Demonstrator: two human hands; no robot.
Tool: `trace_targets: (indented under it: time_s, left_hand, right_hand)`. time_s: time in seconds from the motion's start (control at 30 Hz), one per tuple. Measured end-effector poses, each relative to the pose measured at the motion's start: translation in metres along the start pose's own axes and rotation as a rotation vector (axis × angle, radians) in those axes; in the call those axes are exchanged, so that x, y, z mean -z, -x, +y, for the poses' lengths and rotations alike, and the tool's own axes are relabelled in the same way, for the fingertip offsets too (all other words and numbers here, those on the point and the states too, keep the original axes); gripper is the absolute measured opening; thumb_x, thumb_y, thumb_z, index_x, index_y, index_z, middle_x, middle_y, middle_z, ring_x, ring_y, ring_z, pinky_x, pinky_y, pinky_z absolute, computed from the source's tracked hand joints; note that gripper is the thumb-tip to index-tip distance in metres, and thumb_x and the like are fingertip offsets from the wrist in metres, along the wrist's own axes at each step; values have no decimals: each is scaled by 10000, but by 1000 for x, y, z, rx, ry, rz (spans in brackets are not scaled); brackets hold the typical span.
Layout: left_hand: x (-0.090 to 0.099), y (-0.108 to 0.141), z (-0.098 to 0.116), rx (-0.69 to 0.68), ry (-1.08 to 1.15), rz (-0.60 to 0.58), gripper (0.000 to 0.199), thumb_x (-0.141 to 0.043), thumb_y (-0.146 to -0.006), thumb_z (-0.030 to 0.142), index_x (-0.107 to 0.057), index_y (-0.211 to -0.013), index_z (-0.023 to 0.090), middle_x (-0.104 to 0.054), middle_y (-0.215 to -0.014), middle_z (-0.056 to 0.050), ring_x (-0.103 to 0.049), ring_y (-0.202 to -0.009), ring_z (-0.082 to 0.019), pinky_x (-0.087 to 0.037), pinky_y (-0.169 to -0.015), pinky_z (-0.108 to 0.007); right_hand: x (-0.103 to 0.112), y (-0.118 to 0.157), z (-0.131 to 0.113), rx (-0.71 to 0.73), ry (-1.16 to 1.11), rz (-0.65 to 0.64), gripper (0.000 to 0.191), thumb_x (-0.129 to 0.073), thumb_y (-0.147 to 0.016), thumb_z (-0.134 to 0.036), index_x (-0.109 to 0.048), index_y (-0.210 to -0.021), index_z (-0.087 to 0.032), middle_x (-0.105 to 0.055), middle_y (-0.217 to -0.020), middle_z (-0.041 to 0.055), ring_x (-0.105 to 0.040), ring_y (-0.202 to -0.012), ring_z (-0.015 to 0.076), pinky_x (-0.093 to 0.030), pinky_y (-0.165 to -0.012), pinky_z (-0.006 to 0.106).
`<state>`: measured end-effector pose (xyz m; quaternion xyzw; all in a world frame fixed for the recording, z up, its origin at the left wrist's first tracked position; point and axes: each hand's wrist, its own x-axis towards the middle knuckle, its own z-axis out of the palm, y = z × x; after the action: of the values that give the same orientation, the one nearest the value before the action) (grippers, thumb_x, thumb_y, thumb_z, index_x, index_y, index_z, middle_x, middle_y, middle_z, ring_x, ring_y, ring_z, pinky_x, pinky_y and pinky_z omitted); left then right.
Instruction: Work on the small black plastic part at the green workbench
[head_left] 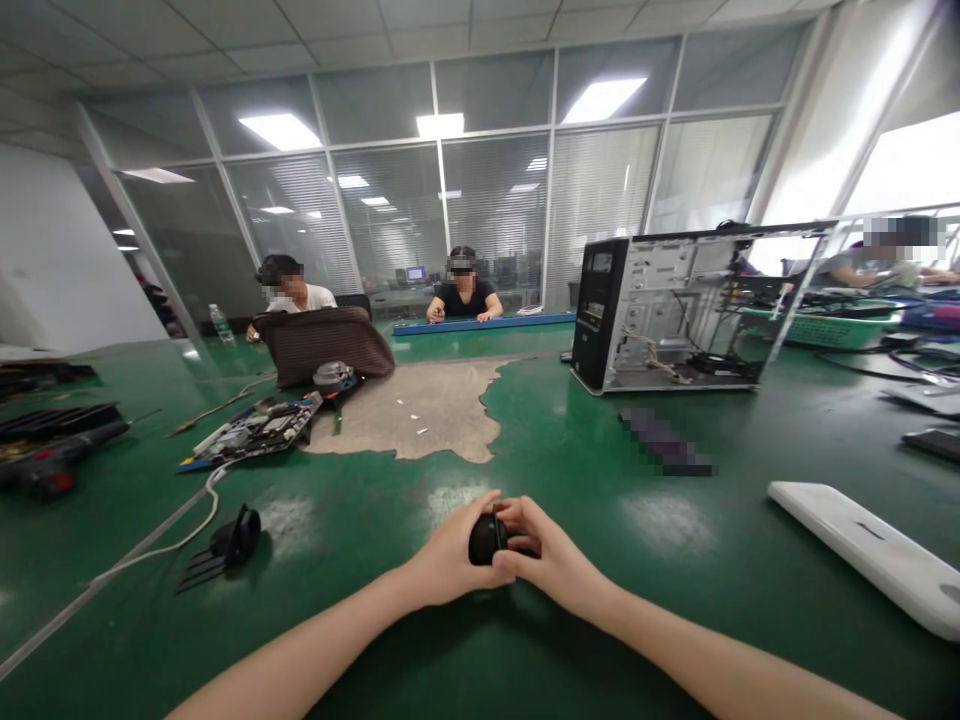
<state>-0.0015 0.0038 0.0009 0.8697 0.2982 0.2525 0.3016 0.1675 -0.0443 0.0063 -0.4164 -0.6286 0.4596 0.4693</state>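
Observation:
A small rounded black object [486,540] is held between my two hands, just above the green table [570,640]. My left hand [454,550] wraps round its left side, the thumb low in front. From the right, my right hand [544,550] grips it with bent fingers and thumb, close to a thin upright edge on the object. The fingers hide part of it. To the left, a black part with a round end and flat prongs [225,548] lies on the table.
An open computer case [675,310] stands at the back right, a long white casing [862,545] nearer. Circuit boards [259,430], a cable [202,515] and a power drill [56,465] lie left. A brown covered object [322,345] stands farther back. Several people sit beyond.

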Motion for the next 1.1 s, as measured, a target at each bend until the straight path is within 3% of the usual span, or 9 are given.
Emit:
trace_targets:
  time_s: [0.13,0.23,0.4,0.6,0.8,1.1]
  left_hand:
    - [-1,0,0,-18,-19,39,622,-676,-665,290,-369,-1197,194,-503,-1160,-82,-489,-1045,-236,-391,-902,-372]
    - [1,2,2,7,-37,22,642,-695,-642,284,-359,-1182,193,-516,-1101,-75,-507,-974,-235,-412,-847,-372]
    - [5,2,1,-10,-79,-7,680,-709,-640,306,-336,-1200,211,-490,-1124,-78,-493,-984,-244,-397,-854,-379]
    - [6,3,2,-38,-124,-35,682,-697,-668,319,-298,-1212,221,-471,-1147,-77,-490,-994,-242,-388,-856,-370]
    - [6,4,0,-82,-152,-44,665,-687,-679,352,-301,-1207,227,-483,-1128,-75,-496,-971,-240,-386,-848,-371]
    - [6,4,0,-79,-149,-55,681,-687,-681,333,-286,-1218,213,-474,-1126,-77,-503,-959,-232,-407,-819,-345]
  right_hand:
    - [2,-5,5,7,-135,-51,271,-638,-720,-352,-495,-890,-196,-515,-1033,41,-555,-964,181,-456,-829,336]
    - [5,-10,8,-32,-144,-52,239,-575,-768,-389,-508,-885,-192,-556,-962,25,-580,-904,163,-459,-816,327]
    - [8,-11,9,-112,-54,-94,263,-599,-756,-355,-484,-929,-194,-598,-903,15,-603,-869,171,-472,-786,331]
    - [10,-3,6,-120,-75,-158,317,-628,-736,-307,-448,-981,-219,-574,-957,19,-583,-914,161,-487,-750,297]
    - [9,-7,9,-80,-39,-104,237,-583,-765,-374,-462,-882,-208,-558,-850,-4,-573,-833,150,-472,-727,292]
    - [11,-4,3,-81,-10,-204,269,-589,-770,-302,-417,-960,-221,-554,-936,13,-576,-820,141,-482,-735,300]
